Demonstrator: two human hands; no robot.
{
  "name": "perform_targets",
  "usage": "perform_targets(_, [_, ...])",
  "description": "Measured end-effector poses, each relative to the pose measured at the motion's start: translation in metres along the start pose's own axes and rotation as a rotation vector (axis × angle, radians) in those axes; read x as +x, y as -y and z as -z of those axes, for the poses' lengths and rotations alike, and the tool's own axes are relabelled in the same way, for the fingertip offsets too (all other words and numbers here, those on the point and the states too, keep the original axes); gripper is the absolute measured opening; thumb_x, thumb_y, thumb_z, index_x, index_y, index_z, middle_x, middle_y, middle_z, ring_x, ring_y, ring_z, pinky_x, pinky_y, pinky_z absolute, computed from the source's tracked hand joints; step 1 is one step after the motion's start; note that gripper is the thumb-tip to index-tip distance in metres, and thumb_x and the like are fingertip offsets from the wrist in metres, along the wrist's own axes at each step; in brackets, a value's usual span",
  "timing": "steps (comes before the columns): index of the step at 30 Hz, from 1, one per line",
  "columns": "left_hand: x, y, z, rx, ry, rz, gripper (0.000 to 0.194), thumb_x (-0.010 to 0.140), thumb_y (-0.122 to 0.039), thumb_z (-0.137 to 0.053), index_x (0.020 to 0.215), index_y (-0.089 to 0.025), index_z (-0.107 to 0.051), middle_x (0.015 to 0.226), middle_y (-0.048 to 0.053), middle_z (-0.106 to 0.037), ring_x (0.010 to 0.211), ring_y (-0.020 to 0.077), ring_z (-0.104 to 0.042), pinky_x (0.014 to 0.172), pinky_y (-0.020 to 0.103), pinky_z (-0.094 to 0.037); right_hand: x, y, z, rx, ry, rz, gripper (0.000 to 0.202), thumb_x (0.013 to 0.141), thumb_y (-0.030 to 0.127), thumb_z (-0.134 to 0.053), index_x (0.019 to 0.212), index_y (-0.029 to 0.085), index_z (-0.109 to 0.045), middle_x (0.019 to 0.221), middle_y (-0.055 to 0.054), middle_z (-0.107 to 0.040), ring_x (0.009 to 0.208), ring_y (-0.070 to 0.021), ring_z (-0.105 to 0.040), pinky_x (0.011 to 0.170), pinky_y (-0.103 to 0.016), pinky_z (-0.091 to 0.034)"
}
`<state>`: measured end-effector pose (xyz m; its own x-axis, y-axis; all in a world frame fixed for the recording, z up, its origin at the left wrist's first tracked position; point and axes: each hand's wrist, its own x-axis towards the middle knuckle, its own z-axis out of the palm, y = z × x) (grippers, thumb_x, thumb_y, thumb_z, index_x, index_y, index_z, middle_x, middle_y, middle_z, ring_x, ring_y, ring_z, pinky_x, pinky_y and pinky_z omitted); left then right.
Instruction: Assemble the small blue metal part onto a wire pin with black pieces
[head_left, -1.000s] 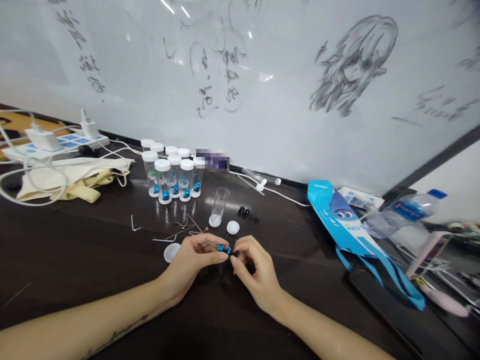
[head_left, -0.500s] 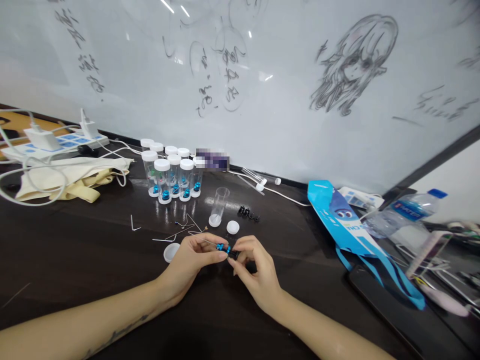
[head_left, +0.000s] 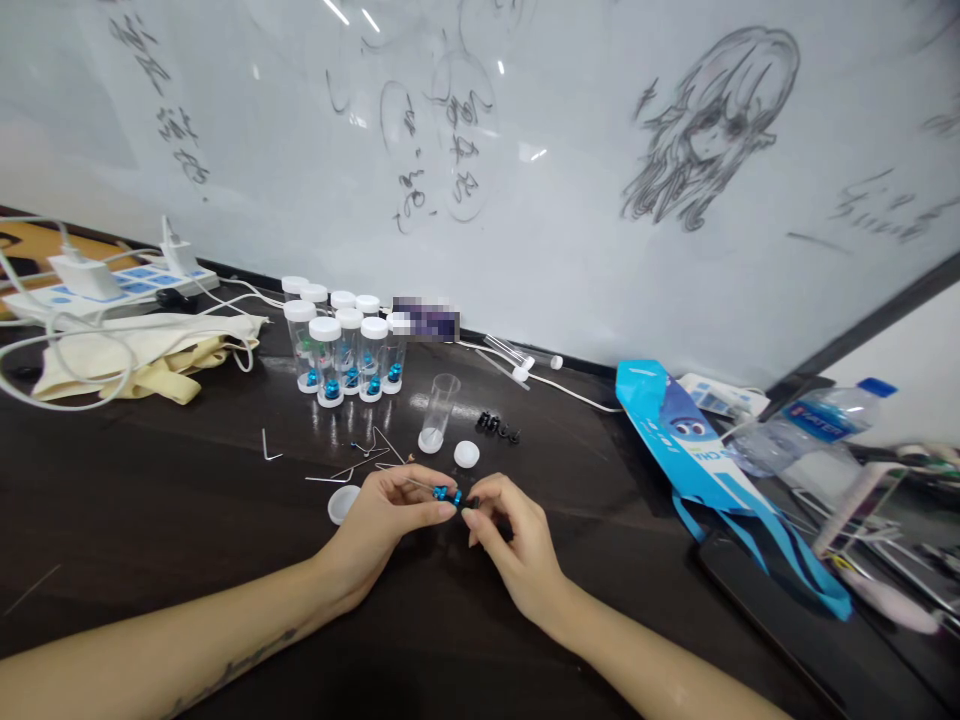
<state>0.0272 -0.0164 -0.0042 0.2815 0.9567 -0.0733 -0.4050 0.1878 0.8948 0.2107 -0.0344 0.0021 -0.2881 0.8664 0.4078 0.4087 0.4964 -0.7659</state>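
Between the thumb and fingers of my left hand (head_left: 379,522) is a small shiny blue metal part (head_left: 445,495), and a thin metal rod lies along the same fingers. My right hand (head_left: 521,540) pinches a small black piece (head_left: 472,503) at the blue part's right end. Whether the two pieces are joined is hard to see. Just beyond the hands are a round white cap (head_left: 466,454) and an uncapped clear tube (head_left: 442,402) on a white base. Another white cap (head_left: 342,504) sits beside my left hand.
Several clear tubes (head_left: 328,362) with white caps and blue parts stand behind. Small black pieces (head_left: 498,428), bent wires and an L-shaped hex key (head_left: 268,447) lie on the dark table. A blue bag (head_left: 679,430) and water bottle (head_left: 825,425) are at right, a power strip (head_left: 112,290) at left.
My right thumb and fingers have drawn closer together around the black piece, and less of it shows. My left hand and the blue part stay nearly where they were.
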Motion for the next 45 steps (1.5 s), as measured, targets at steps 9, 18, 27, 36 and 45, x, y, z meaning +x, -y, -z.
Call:
perform_targets(9, [-0.0009, 0.0022, 0.0012, 0.002, -0.023, -0.016, 0.021, 0.065, -0.018, -0.085, 0.084, -0.021, -0.077, 0.060, -0.005, -0.062, 0.061, 0.0077, -0.052, 0.067, 0.020, -0.042, -0.0013, -0.0075, -0.0040, 0.057, -0.045, 0.099, 0.013, 0.092, 0.013, -0.055, 0.101, 0.023, -0.055, 0.097, -0.002, -0.058, 0.055, -0.0080, -0.059, 0.056, -0.024, -0.049])
perform_targets(18, [0.0002, 0.0055, 0.0031, -0.002, -0.006, -0.011, 0.022, 0.066, -0.018, -0.085, 0.086, -0.021, -0.077, 0.064, -0.004, -0.067, 0.064, 0.0086, -0.057, 0.069, 0.020, -0.045, -0.0018, -0.0046, -0.0033, 0.088, -0.041, -0.003, 0.010, 0.089, 0.016, -0.061, 0.096, 0.021, -0.056, 0.071, 0.004, -0.058, 0.054, -0.0108, -0.058, 0.057, -0.023, -0.046])
perform_targets(27, [-0.0010, 0.0039, 0.0022, 0.011, 0.021, -0.007, 0.021, 0.066, -0.018, -0.084, 0.085, -0.021, -0.076, 0.071, -0.002, -0.074, 0.069, 0.0102, -0.063, 0.071, 0.020, -0.047, 0.0011, -0.0010, 0.0001, 0.072, -0.002, -0.085, 0.009, 0.091, 0.020, -0.059, 0.083, 0.019, -0.058, 0.063, 0.004, -0.056, 0.054, -0.0115, -0.056, 0.056, -0.022, -0.044])
perform_targets(36, [-0.0008, 0.0047, 0.0022, 0.032, 0.047, -0.002, 0.021, 0.067, -0.019, -0.084, 0.086, -0.021, -0.076, 0.076, 0.000, -0.076, 0.070, 0.0119, -0.065, 0.071, 0.022, -0.048, 0.0004, -0.0025, 0.0011, 0.061, 0.064, -0.082, 0.029, 0.099, 0.032, -0.047, 0.076, 0.017, -0.057, 0.064, 0.001, -0.058, 0.055, -0.0114, -0.057, 0.056, -0.021, -0.043])
perform_targets(45, [-0.0002, 0.0043, 0.0023, 0.035, 0.023, -0.011, 0.021, 0.067, -0.019, -0.084, 0.086, -0.021, -0.076, 0.076, -0.001, -0.076, 0.072, 0.0116, -0.065, 0.073, 0.022, -0.048, -0.0009, -0.0051, 0.0007, 0.076, 0.044, -0.055, 0.038, 0.103, 0.037, -0.036, 0.082, 0.018, -0.061, 0.067, 0.000, -0.059, 0.057, -0.0117, -0.056, 0.058, -0.023, -0.044])
